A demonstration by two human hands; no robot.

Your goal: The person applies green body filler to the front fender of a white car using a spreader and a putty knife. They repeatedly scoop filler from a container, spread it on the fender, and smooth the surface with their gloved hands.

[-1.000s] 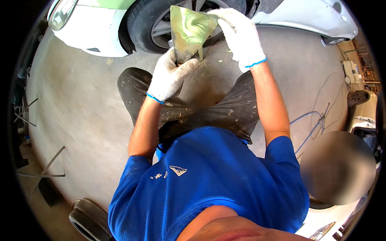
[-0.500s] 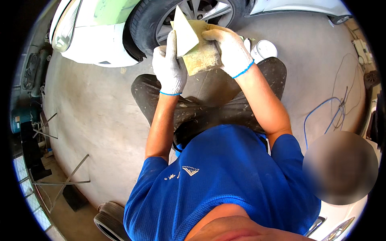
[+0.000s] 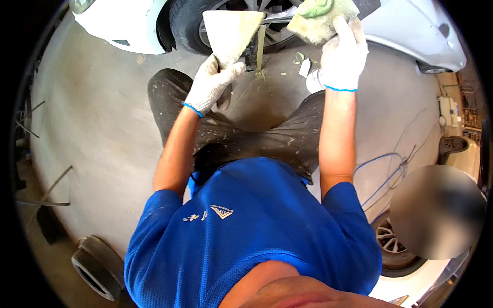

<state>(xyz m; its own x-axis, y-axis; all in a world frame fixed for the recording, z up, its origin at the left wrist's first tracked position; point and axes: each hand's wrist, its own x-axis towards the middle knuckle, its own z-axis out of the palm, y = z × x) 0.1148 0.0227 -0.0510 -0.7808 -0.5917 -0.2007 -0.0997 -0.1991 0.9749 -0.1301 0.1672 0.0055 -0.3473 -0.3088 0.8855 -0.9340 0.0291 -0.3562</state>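
Both my hands wear white knit gloves with blue cuffs. My left hand (image 3: 209, 86) is closed on the narrow end of a pale yellow putty spreader (image 3: 232, 32), whose wide edge points away from me in front of a car wheel (image 3: 191, 25). Farther right, my right hand (image 3: 343, 60) grips a stained, yellowish mixing board (image 3: 324, 32) by its near edge, thumb on top. A lump of light green putty (image 3: 314, 8) lies on the board's far part. The two hands are well apart.
The white car's bumper (image 3: 126, 23) is left of the wheel, a pale body panel (image 3: 411, 36) right. Near my right knee stand a white can (image 3: 314, 81) and a small white bottle (image 3: 305, 67). A blue hose (image 3: 377, 161) lies right; old tyres (image 3: 97, 267) lie lower left.
My hands have separated: the spreader has come off the board and turned its wide edge outward. My right hand has carried the board to the right, and green putty now shows on it.
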